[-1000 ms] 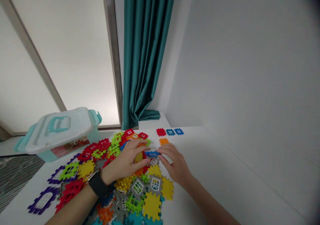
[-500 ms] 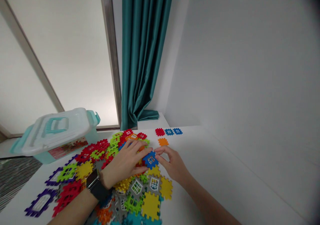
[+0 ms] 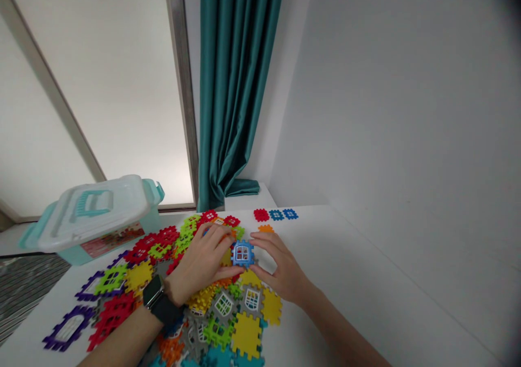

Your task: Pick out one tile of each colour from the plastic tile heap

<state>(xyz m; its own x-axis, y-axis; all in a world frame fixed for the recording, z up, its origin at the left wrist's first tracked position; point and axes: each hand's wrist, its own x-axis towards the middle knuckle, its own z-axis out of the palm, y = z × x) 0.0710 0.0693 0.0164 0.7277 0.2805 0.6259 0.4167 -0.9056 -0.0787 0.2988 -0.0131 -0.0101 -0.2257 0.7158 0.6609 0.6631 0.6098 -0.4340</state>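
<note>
A blue square tile (image 3: 243, 254) with toothed edges and a pale window frame is held up between my two hands, above the pile. My left hand (image 3: 208, 252), with a black watch (image 3: 157, 296) on its wrist, grips the tile's left side between thumb and fingers. At its right side, the thumb and fingers of my right hand (image 3: 283, 268) are curled around the edges. Under and around my left hand spreads a heap of interlocking tiles, among them a yellow tile (image 3: 246, 334) and a grey window tile (image 3: 252, 300).
A lidded plastic box (image 3: 109, 215) stands at the left back of the white table (image 3: 325, 247). Along the far edge lie a red tile (image 3: 261, 215), two small blue tiles (image 3: 283, 214) and an orange tile (image 3: 266, 228). A green curtain (image 3: 240, 95) hangs behind; a wall rises on the right.
The blue tile has turned in my fingers, now showing its pale window frame. My right hand has opened wider around it, and my left hand has shifted slightly towards me.
</note>
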